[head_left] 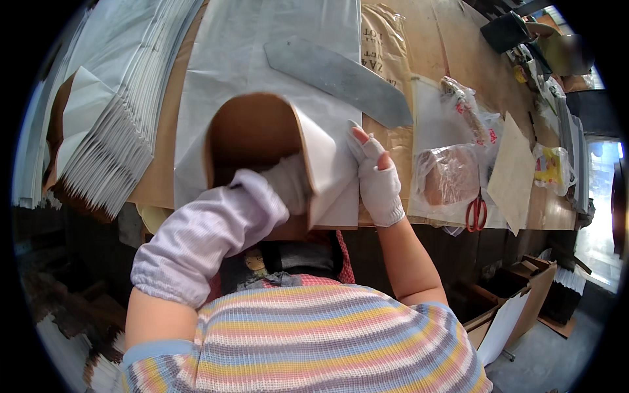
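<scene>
A large paper bag (327, 157), white outside and brown inside, lies on the table with its mouth spread toward me. My left hand (288, 183), in a pale glove below a lilac sleeve cover, reaches into that mouth; its fingers are hidden inside. Against the bag's right side rests my right hand (379, 177), in a white glove with bare thumb and fingertip showing. Its fingers are stretched out along the paper. Just beyond the bag, a flat grey strip with angled ends (337, 78) lies slantwise.
Folded white paper bags (121, 141) are stacked at the left. Right of me are red-handled scissors (477, 213), a clear plastic-wrapped brown item (449, 175), a beige sheet (512, 173) and a yellow packet (550, 167). Below the table's right side stands a cardboard box (511, 301).
</scene>
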Demonstrator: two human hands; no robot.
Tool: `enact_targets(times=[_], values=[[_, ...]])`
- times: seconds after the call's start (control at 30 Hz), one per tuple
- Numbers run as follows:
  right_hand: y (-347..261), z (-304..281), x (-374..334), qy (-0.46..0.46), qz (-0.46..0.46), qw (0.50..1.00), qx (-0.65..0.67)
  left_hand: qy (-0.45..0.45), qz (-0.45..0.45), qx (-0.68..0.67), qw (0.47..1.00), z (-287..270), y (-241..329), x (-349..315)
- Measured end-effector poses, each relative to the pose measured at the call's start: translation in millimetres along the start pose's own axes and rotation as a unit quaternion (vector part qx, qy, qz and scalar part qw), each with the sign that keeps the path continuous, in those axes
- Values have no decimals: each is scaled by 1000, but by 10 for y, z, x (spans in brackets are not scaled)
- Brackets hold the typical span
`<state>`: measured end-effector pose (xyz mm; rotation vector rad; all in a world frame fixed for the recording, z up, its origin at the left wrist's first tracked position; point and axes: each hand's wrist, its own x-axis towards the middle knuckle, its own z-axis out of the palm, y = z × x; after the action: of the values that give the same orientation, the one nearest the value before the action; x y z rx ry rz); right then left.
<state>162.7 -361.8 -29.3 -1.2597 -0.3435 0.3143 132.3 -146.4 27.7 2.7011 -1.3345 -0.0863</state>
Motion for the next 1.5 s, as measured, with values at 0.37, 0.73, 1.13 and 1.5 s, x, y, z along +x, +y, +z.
enact_targets(times=[0.37,0.73,1.13,1.5], values=[[-76,419,111,-55,-160,754,-634,-186,-337,114,916,-248,-638,-113],[-25,513,154,-43,-155,709,-687,-85,-366,-323,869,-1056,-565,-492],[26,817,505,-75,-162,674,-717,258,-313,-130,905,245,-448,-2039],[20,835,513,-78,-168,678,-711,107,-384,-7,917,294,-281,-1857]])
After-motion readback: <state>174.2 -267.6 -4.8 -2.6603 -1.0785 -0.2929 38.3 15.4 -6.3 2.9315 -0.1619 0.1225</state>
